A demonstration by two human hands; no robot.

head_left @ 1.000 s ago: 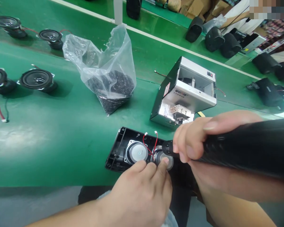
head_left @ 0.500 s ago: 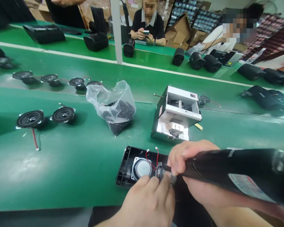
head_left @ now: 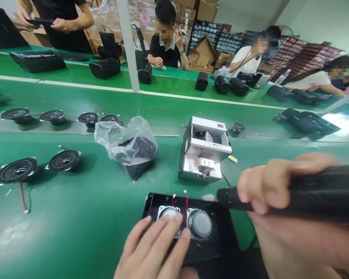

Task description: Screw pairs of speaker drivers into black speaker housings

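Note:
My left hand (head_left: pixel 154 250) lies with fingers spread over the left round speaker (head_left: pixel 168 211) and the near part of a black plastic panel (head_left: pixel 222 242). Beside those fingertips, the right speaker (head_left: pixel 201 224) sits face down in the panel, its grey back showing. Two red leads with white plugs (head_left: pixel 185 192) rise between the speakers. My right hand (head_left: pixel 266 186) is wrapped around a black electric screwdriver (head_left: pixel 325 188), somewhat blurred. Its front end points left, over the panel's far right corner; I cannot make out the bit.
A clear bag of black screws (head_left: pixel 138 155) stands beyond the panel, with a white screw feeder machine (head_left: pixel 206 149) to its right. Loose speakers (head_left: pixel 64 159) lie at left. Several people (head_left: pixel 164 42) are across the green bench (head_left: pixel 84 228), near black speaker housings (head_left: pixel 104 69) and a white post (head_left: pixel 129 46).
The screwdriver has moved away to the right from the right speaker. My left hand has shifted left and its fingers have spread. The head view has also shifted.

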